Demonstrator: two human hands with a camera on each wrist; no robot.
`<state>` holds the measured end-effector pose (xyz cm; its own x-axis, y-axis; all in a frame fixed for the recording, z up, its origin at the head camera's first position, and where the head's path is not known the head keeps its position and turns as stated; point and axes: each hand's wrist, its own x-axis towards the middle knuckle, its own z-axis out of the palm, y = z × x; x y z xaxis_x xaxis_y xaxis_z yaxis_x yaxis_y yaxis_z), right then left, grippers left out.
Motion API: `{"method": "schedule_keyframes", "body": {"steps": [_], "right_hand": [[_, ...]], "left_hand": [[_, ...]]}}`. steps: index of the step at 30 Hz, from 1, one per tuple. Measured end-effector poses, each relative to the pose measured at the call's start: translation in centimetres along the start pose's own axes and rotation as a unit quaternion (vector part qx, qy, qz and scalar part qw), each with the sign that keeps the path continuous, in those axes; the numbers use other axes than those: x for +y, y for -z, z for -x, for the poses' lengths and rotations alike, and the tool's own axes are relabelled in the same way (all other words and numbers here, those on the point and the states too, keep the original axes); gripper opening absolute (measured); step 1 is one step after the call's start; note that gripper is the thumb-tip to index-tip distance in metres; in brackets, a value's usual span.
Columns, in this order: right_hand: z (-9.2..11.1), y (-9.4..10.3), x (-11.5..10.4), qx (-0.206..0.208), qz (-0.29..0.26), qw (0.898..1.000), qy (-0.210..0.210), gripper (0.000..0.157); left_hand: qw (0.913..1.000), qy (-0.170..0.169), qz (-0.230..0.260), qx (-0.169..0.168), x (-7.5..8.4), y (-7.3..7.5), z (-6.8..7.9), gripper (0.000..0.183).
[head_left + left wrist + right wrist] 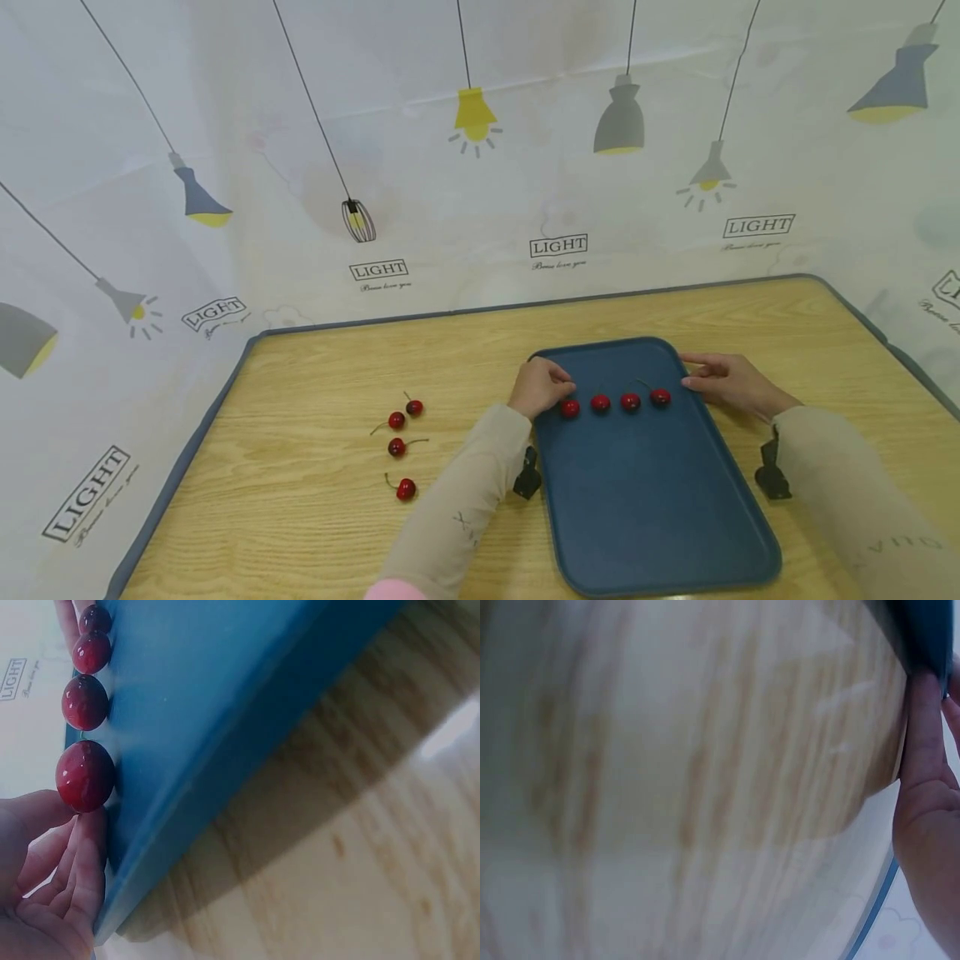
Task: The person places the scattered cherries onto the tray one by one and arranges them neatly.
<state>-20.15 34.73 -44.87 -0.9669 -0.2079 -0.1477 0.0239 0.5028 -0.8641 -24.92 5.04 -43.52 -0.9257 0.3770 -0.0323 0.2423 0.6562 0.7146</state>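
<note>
A dark blue tray (645, 500) lies on the wooden table, with a row of several red cherries across its far part. At the row's left end, my left hand (537, 388) has thumb and fingertips together at the stem end of the leftmost cherry (570, 408); the hand hides its stem. That cherry (85, 777) appears large beside the fingertips in the left wrist view. My right hand (731, 385) touches the tray's right rim with fairly straight fingers, near the rightmost cherry (661, 397). Its thumb (924, 724) lies along the tray edge in the right wrist view.
Left of the tray, several stemmed cherries lie on the table (315, 442), among them a nearest one (406, 489) close to the left sleeve (465, 500). A white sheet (450, 192) printed with lamps stands around the table's back and sides.
</note>
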Motion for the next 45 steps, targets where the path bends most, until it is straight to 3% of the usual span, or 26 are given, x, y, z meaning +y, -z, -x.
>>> {"method": "schedule_keyframes", "body": {"steps": [22, 30, 45], "right_hand": [[0.03, -0.09, -0.02, -0.004, -0.016, 1.0, 0.004, 0.06], [0.06, -0.11, 0.01, -0.002, -0.016, 1.0, 0.003, 0.06], [0.18, -0.11, -0.07, -0.003, -0.016, 1.0, 0.0, 0.061]], "left_hand": [[1.0, 0.002, -0.005, -0.002, -0.11, 0.01, -0.03, 0.014], [0.9995, -0.008, -0.028, -0.006, 0.23, 0.15, 0.25, 0.013], [0.9999, -0.001, -0.007, -0.01, 0.06, 0.34, 0.28, 0.014]]}}
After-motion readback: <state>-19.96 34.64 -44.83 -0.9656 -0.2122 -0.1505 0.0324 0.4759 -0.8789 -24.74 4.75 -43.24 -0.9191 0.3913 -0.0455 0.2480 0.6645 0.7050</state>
